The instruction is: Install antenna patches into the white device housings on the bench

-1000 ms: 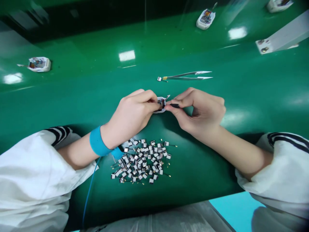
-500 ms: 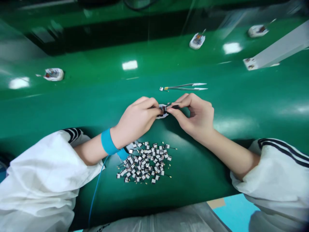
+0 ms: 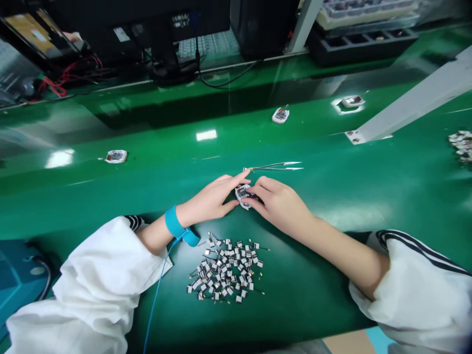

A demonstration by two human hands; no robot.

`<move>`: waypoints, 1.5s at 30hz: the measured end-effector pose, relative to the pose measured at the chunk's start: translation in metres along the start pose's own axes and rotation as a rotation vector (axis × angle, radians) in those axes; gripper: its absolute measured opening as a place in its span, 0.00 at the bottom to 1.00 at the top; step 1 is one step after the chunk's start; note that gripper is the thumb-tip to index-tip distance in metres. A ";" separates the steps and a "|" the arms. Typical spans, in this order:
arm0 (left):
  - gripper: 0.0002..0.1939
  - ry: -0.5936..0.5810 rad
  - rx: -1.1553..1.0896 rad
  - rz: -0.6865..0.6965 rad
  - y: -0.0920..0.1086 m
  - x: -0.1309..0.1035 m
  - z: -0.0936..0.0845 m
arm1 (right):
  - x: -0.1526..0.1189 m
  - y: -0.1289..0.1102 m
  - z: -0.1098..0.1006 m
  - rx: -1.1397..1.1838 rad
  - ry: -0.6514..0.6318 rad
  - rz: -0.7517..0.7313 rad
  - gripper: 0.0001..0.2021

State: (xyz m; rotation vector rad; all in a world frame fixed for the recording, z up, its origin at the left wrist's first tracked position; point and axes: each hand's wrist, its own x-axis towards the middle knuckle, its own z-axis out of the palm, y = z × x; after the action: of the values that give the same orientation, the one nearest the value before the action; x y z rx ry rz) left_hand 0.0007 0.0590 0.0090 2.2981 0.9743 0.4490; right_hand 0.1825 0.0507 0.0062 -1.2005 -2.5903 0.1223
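A small white casing with a circuit board inside (image 3: 242, 192) sits between my two hands over the green table. My right hand (image 3: 283, 202) is closed, its thumb and fingers on the right side of the casing. My left hand (image 3: 208, 200) has its fingers stretched out and apart, the thumb beside the casing's left edge and the index finger above it, close to the tweezers (image 3: 276, 166). The blue wrist strap (image 3: 174, 222) circles my left wrist. Below my hands lies a pile of small square modules with short black leads (image 3: 226, 270).
Similar white casings stand further back: one at left (image 3: 116, 156), one in the middle (image 3: 280, 115), one at right (image 3: 353, 101). A white metal post (image 3: 413, 96) meets the table at right. A monitor stand (image 3: 171, 64) and black tray (image 3: 363, 44) are behind.
The view has tilted up, showing more of the back. My left fingers have gone from a pinch at the casing to spread. My right fingers have moved onto the casing, which has turned.
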 end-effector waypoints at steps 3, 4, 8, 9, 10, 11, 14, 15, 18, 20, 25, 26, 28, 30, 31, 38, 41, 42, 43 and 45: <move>0.35 0.035 0.024 0.005 -0.003 0.003 0.002 | 0.003 -0.006 -0.004 -0.147 -0.049 -0.017 0.09; 0.34 0.063 0.027 0.009 -0.003 0.003 0.002 | 0.003 -0.008 -0.006 -0.169 -0.060 -0.023 0.07; 0.33 0.154 -0.035 0.004 0.000 0.002 0.006 | -0.001 -0.016 -0.016 -0.230 -0.070 -0.025 0.06; 0.33 0.173 -0.061 -0.003 0.001 0.001 0.007 | -0.001 -0.017 -0.018 -0.241 -0.067 -0.026 0.07; 0.33 0.191 -0.086 -0.010 0.002 0.000 0.008 | 0.000 -0.018 -0.019 -0.252 -0.066 -0.026 0.07; 0.32 0.209 -0.106 -0.019 0.003 0.000 0.009 | 0.001 -0.019 -0.021 -0.264 -0.068 -0.025 0.08; 0.31 0.252 -0.141 -0.037 0.005 -0.003 0.011 | 0.005 -0.018 -0.023 -0.278 -0.089 -0.032 0.07; 0.31 0.267 -0.153 -0.040 0.005 -0.003 0.012 | 0.006 -0.018 -0.023 -0.274 -0.095 -0.037 0.06; 0.30 0.294 -0.214 -0.057 0.006 -0.003 0.013 | 0.010 -0.020 -0.024 -0.279 -0.128 -0.057 0.07; 0.30 0.311 -0.234 -0.074 0.006 -0.002 0.013 | 0.013 -0.023 -0.024 -0.326 -0.145 -0.060 0.08; 0.30 0.356 -0.210 -0.097 0.006 -0.002 0.012 | 0.019 -0.029 -0.025 -0.462 -0.039 -0.094 0.10; 0.29 0.357 -0.212 -0.097 0.006 -0.002 0.012 | 0.021 -0.028 -0.025 -0.464 -0.028 -0.119 0.10; 0.29 0.359 -0.228 -0.098 0.005 -0.002 0.011 | 0.023 -0.025 -0.025 -0.434 -0.013 -0.186 0.09; 0.30 0.368 -0.267 -0.101 0.005 -0.003 0.010 | 0.026 -0.019 -0.027 -0.400 0.024 -0.251 0.08; 0.30 0.376 -0.296 -0.104 0.005 -0.003 0.009 | 0.027 -0.015 -0.027 -0.395 0.058 -0.284 0.07; 0.31 0.376 -0.416 -0.082 0.005 -0.003 0.006 | 0.028 0.003 -0.017 -0.282 0.238 -0.382 0.07; 0.31 0.389 -0.399 -0.080 0.006 -0.003 0.007 | 0.026 0.005 -0.009 -0.069 0.279 -0.306 0.06; 0.30 0.400 -0.387 -0.081 0.007 -0.003 0.008 | 0.025 0.005 -0.008 -0.017 0.301 -0.278 0.06; 0.30 0.416 -0.374 -0.082 0.008 -0.003 0.009 | 0.024 0.004 -0.007 0.009 0.326 -0.257 0.06; 0.29 0.449 -0.343 -0.090 0.010 -0.003 0.010 | 0.023 0.001 -0.007 -0.016 0.362 -0.240 0.07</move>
State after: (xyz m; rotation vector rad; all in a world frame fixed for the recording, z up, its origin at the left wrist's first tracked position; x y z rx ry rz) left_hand 0.0089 0.0477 0.0072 1.8711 1.1034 1.0385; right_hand 0.1715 0.0683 0.0174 -0.8172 -2.3896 -0.1523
